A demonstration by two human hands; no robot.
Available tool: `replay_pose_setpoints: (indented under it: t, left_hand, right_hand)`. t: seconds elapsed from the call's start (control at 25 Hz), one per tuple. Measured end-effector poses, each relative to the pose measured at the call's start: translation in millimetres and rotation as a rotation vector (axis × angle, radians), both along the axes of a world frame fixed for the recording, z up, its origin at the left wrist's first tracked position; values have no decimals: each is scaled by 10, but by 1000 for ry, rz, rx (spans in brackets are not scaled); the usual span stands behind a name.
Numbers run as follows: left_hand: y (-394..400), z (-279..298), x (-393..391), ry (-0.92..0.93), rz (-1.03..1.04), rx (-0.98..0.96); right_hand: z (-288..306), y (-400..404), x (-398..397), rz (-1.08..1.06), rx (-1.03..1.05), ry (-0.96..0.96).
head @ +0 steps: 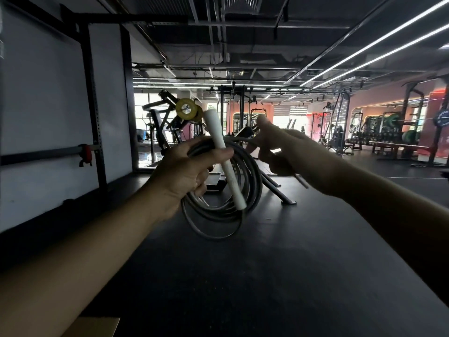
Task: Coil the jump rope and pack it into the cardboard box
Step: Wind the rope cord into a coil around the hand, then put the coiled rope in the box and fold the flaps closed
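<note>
My left hand (181,175) is clamped around the gathered loops of the jump rope (220,210), thumb pressed across one white handle (224,155) so the handle lies pinned against the coil and slants up past my knuckles. I judge that grip is there to keep the finished turns from springing open while the last stretch is wound on. The loops hang free below that hand, with nothing under them but the dark floor (279,276).

My right hand (283,147), just beside the left and slightly farther out, has its fingers curled on the trailing strand, which runs from the top of the coil into its grip; a short grey tail (301,181) pokes out below the palm. Whether the second handle is inside that hand I cannot tell.

The coiling looks nearly done; the next turn should lay that strand over the left fingers.

A corner of the cardboard box (94,327) shows low and well to the near side of my left forearm, mostly cut off by the frame edge. There is open room ahead and beneath both hands; the rack upright (93,122) stands well off beyond the left hand
</note>
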State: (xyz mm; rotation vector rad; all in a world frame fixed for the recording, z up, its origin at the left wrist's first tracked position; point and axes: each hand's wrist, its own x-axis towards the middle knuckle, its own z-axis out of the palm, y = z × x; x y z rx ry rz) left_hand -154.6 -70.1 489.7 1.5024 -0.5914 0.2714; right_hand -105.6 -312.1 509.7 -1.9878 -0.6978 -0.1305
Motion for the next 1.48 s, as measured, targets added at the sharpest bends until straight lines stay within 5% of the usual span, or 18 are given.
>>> replay_pose_setpoints:
  t: [0.28, 0.48, 1.04, 1.48]
  left_hand:
    - [-353, -124, 58, 31, 303, -372]
    - [-278, -261, 84, -31, 349, -294]
    - [1585, -1175, -34, -97, 780, -348]
    - [3377, -2936, 91, 236, 1142, -400]
  right_hand:
    - [-477, 690, -681, -147, 389, -218]
    - [-611, 828, -553, -152, 499, -161]
    - [-1376, 2784, -202, 105, 414, 48]
    - [-2990, 4661, 163, 196, 131, 404]
